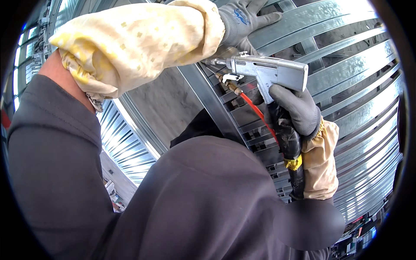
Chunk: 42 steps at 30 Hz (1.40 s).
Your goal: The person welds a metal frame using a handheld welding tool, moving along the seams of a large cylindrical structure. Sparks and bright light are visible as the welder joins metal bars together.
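My right hand (297, 108), in a grey glove, is wrapped round the grip of a silver pistol-shaped tool (277, 71). Its narrow front end points left, close to a metal frame edge. Beneath the tool's front, a brass fitting (234, 88) joins a thin red hose (256, 110). A thick black taped cable (289, 138) with a yellow band runs down from the grip along my forearm. My left hand (242, 21), gloved too, lies with fingers spread on the metal slats (303, 26), just beyond the tool's front. Its fingertips are partly cut off at the top.
Rows of shiny galvanised slats (359, 73) curve across the right side. A straight metal rail (212, 99) runs diagonally beside my body. Left of it lie a grey floor (167, 106) and another ribbed metal panel (125, 138). Cream sleeve covers (143, 41) wrap my forearms.
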Available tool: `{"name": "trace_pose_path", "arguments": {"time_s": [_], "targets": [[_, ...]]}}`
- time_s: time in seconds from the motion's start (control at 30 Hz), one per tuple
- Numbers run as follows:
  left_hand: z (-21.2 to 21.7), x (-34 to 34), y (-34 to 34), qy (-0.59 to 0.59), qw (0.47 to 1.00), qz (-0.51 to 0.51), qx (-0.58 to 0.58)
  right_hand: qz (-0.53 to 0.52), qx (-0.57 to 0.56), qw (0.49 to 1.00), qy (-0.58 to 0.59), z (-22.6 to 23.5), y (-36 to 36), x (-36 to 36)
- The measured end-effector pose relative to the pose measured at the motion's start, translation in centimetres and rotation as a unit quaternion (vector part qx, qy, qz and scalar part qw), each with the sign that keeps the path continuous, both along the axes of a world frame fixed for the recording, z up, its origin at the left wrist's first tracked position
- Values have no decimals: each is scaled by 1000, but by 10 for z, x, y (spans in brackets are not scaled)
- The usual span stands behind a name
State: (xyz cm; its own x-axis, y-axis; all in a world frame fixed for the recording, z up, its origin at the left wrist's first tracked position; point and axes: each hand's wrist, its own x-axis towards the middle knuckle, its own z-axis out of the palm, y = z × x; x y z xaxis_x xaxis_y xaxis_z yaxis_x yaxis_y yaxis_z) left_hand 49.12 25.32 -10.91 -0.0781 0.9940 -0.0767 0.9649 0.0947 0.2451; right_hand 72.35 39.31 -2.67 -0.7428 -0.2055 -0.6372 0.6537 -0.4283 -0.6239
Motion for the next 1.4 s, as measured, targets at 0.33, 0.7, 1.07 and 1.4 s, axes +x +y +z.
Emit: {"name": "trace_pose_path", "arguments": {"time_s": [0.33, 0.7, 1.07, 1.4], "targets": [[-26, -8, -5, -28, 996, -32, 75, 0, 14, 1000, -5, -2, -1, -1], [-29, -8, -7, -62, 992, -30, 106, 38, 14, 999, -6, 1, 0, -3], [-28, -6, -6, -78, 994, -7, 74, 46, 13, 999, -26, -1, 3, -3], [-8, -3, -2, -91, 996, 1, 20, 27, 22, 999, -23, -5, 1, 1]]}}
